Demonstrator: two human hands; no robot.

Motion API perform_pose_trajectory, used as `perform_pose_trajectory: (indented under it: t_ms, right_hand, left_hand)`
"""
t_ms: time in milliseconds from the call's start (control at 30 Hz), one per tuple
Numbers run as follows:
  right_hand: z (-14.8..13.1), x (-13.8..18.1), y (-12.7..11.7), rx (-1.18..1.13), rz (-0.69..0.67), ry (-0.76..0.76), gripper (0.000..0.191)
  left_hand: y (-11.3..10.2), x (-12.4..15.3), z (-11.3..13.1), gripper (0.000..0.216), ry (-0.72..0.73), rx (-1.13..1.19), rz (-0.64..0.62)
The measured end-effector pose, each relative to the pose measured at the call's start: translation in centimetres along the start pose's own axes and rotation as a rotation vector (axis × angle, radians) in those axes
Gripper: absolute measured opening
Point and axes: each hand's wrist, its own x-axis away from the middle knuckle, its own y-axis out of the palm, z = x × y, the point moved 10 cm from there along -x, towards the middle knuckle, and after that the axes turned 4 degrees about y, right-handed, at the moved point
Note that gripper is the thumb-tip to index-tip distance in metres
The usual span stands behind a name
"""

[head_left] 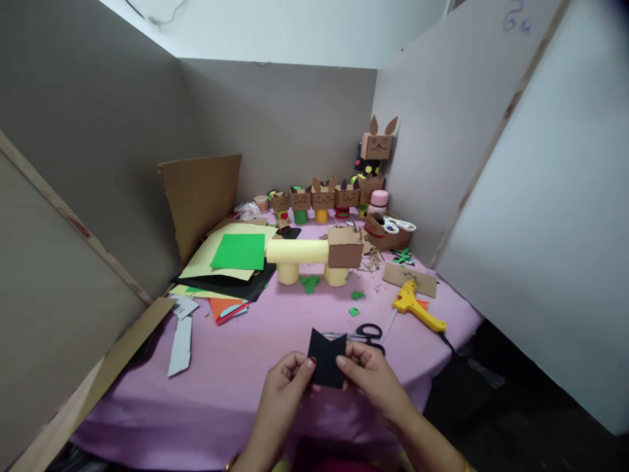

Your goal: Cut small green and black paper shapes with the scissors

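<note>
Between both hands is a small piece of black paper [327, 364] with a V-shaped notch along its top edge. My left hand [289, 383] pinches its left side, thumb in front. On the right side, my right hand [366, 373] grips it with thumb and fingers. Black-handled scissors [368, 333] lie just behind the paper, their blades partly hidden by it. Farther back stands a paper figure with a pale yellow tube body [297, 251], short yellow tube legs and a brown cardboard box head [344, 248].
A yellow glue gun [417, 307] lies at the right by a cardboard strip [409, 280]. Stacked coloured sheets [238, 252] cover the left. Behind are several box-headed cardboard animals [323, 198] and a cardboard box [388, 233] with white-handled scissors. Partition walls [280, 124] enclose the pink-covered table [236, 367].
</note>
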Motion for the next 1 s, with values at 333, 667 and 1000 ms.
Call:
perform_pose_trajectory:
  t_ms: [333,667,1000]
  right_hand:
    - [1.6,-2.0,0.5,0.023,-0.124,0.103,0.037]
    - [1.8,-1.8,0.1,-0.011,-0.131,0.139,0.025]
    - [1.3,-1.4,-0.3,-0.017,-0.087,0.094,0.022]
  left_hand:
    - [0.7,-1.7,-1.6,0.037,-0.092,0.105,-0.102]
    - [1.7,-1.9,-1.8,0.028,-0.131,0.098,-0.2]
    - [1.9,-1.5,-1.6,0.028,-0.116,0.113,-0.197]
